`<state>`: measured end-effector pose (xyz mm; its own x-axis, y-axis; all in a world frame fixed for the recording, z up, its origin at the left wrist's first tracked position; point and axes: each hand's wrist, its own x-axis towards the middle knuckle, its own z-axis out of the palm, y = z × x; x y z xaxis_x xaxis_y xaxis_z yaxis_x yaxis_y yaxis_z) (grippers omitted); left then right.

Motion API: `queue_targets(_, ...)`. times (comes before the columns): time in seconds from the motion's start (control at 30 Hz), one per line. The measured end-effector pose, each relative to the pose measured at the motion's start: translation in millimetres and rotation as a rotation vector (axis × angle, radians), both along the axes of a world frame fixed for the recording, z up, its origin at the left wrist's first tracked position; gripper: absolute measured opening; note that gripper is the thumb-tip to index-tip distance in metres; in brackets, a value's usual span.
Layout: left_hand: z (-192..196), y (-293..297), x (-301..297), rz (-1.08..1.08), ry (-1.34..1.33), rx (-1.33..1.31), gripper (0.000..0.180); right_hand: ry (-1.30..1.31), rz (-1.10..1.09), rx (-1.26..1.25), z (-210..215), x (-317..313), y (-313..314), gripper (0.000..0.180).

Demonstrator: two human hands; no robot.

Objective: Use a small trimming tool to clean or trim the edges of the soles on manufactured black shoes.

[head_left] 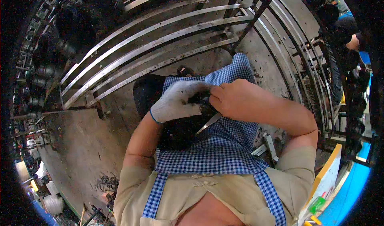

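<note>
metal rail rack (160, 42) behind | concrete floor (84, 146) left | green bottle (317, 205) lower right

The apron (224, 150) was checked in blue and white, over a beige shirt (224, 190). The left hand (178, 102) wore a white knit glove, smudged dark, with a blue cuff edge; the right hand (236, 98) was bare. Between them sat a black part (202, 100) and a silvery blade (208, 124). The bent metal bars (160, 38) were dull grey, the floor (88, 142) grimy grey-brown, and a board (328, 174) yellow.
</note>
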<state>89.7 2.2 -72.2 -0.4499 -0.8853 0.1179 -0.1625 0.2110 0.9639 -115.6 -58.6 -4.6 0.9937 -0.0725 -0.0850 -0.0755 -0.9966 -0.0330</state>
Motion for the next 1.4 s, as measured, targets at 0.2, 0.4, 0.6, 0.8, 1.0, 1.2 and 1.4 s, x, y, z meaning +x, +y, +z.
queue_targets(0.2,1.0,-1.0,-2.3,0.048,0.173,0.138,0.055,-0.173,-0.103,0.364,-18.3,-4.8,-23.2,0.024)
queue_targets(0.4,-3.6,0.4,7.1,0.070,0.214,0.199,0.057,-0.381,-0.203,0.753,-40.6,-21.3,-29.6,0.029)
queue_targets(0.6,-15.1,-1.7,39.8,0.444,0.342,0.024,0.058,-0.639,-0.451,0.807,-103.1,-37.7,-5.0,0.021)
queue_targets(0.8,-42.6,-6.8,55.5,0.825,0.984,0.177,0.068,-0.358,-0.798,0.948,-120.8,-50.0,35.1,0.086)
queue_targets(1.0,-63.9,-10.7,56.2,0.914,1.050,0.303,0.060,-0.777,-0.430,0.907,-114.8,-47.1,33.0,0.096)
queue_targets(1.2,-134.8,4.2,73.9,0.671,0.907,0.478,0.051,-1.125,-0.713,1.407,-87.9,-29.0,18.9,0.095)
queue_targets(1.4,-118.4,36.2,39.4,0.707,0.830,0.814,0.048,-1.145,-0.825,1.417,-87.0,-27.4,5.2,0.088)
